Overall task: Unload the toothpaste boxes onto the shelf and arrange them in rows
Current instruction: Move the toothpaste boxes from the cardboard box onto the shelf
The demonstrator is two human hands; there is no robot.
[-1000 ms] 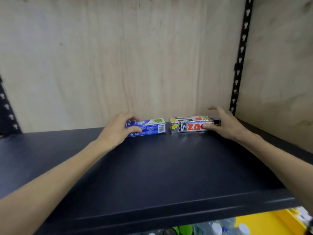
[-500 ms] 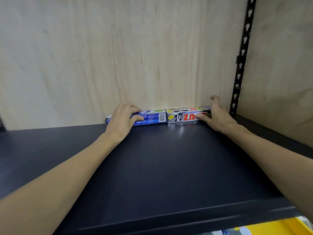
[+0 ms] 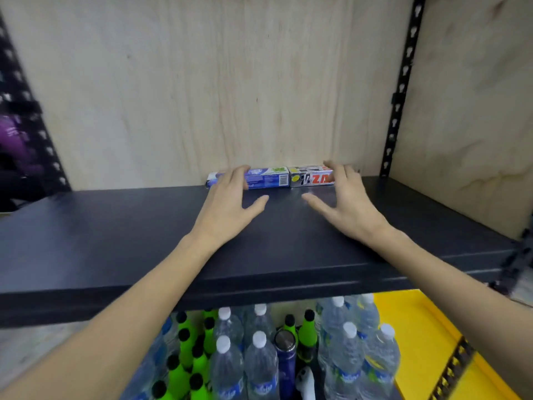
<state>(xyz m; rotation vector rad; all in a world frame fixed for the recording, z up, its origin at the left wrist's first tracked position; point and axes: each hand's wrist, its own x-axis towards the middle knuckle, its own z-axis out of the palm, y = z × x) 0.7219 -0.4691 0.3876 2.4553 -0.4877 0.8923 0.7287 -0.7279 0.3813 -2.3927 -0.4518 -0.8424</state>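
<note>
the blue toothpaste box (image 3: 266, 178) and the silver toothpaste box (image 3: 310, 176) lie end to end, touching, at the back of the black shelf (image 3: 115, 241) against the plywood back panel (image 3: 202, 82). the left hand (image 3: 227, 203) and right hand (image 3: 349, 203) are spread flat with straight fingers, holding nothing, fingertips overlapping the boxes' outer ends. below the shelf stand clear water bottles (image 3: 259, 359) and green bottles (image 3: 184, 356) beside a yellow bin (image 3: 427, 342).

I see both my forearms reaching forward, bare. My left hand (image 3: 227, 202) lies palm down, fingers (image 3: 235, 176) straight and spread, thumb out. My right hand (image 3: 350, 206) mirrors it, fingers extended, gripping nothing.
</note>
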